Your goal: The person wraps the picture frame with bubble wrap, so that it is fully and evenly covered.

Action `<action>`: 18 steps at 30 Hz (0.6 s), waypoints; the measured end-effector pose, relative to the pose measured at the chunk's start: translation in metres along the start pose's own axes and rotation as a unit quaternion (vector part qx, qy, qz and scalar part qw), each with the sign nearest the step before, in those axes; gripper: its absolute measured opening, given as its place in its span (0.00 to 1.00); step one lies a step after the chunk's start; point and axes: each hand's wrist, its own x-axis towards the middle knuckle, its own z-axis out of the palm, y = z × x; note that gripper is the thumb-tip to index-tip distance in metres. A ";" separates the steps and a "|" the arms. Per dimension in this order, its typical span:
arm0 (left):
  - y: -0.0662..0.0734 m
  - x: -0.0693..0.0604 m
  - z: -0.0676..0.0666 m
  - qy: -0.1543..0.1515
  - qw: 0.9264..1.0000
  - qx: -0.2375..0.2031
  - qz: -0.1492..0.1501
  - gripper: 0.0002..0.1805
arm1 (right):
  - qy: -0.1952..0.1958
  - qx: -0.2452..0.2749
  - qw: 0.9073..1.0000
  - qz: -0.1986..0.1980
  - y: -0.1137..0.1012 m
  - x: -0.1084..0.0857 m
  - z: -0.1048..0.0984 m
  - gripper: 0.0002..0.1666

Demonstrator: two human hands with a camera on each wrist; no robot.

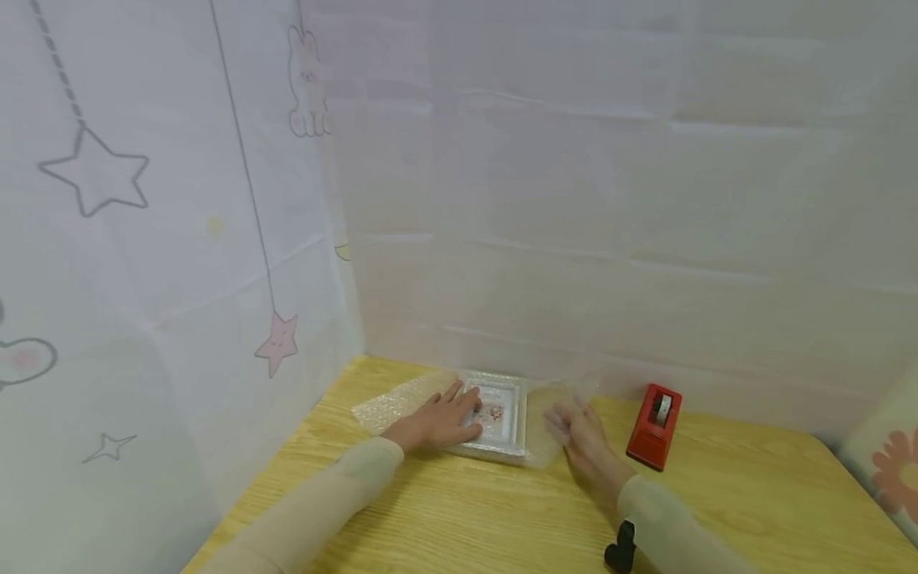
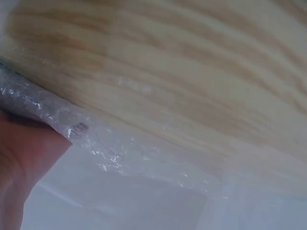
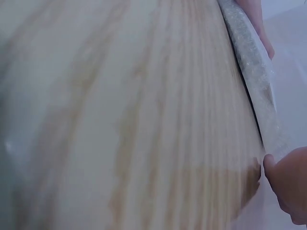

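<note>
A silver-white picture frame [image 1: 511,414] with a small reddish pattern inside lies flat on a sheet of bubble wrap [image 1: 390,408]. Spread over the frame's left part, my left hand [image 1: 443,420] presses down with its fingers apart. To the right of the frame, my right hand [image 1: 584,434] pinches the right flap of the wrap; some of its fingers show only dimly through the plastic. The left wrist view has the hand [image 2: 29,155] at the wrap's edge. In the right wrist view, the right hand [image 3: 290,184] has its thumb by the wrap's near corner.
A red tape dispenser [image 1: 651,434] with a roll stands right of my right hand. A small black object [image 1: 621,548] is beside the right sleeve. The wood-grain table [image 1: 459,518] meets a pale curtain [image 1: 538,239] behind and a printed one [image 1: 179,335] on the left.
</note>
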 end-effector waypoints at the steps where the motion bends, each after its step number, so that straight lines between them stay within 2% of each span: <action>1: 0.000 0.000 0.001 0.003 1.000 -0.001 0.000 0.35 | 0.017 -0.007 1.000 -0.010 0.013 0.010 -0.001 0.45; 3: 0.000 -0.002 0.001 0.009 1.000 -0.006 0.000 0.35 | 0.064 -0.033 0.997 -0.038 0.031 0.024 0.002 0.43; 4: 0.001 -0.002 0.001 0.011 1.000 -0.006 0.001 0.35 | 0.073 -0.039 0.995 -0.052 0.034 0.026 0.001 0.43; 7: 0.002 -0.002 0.001 0.012 1.000 -0.002 0.006 0.36 | 0.045 -0.065 0.995 -0.058 0.032 0.024 -0.004 0.43; 13: 0.006 -0.003 -0.001 0.006 1.000 0.020 0.010 0.39 | 0.053 -0.103 0.991 -0.074 0.027 0.023 -0.001 0.41; 18: 0.005 -0.004 -0.003 0.004 1.000 0.018 0.007 0.38 | 0.052 -0.136 0.984 -0.098 0.030 0.025 0.003 0.36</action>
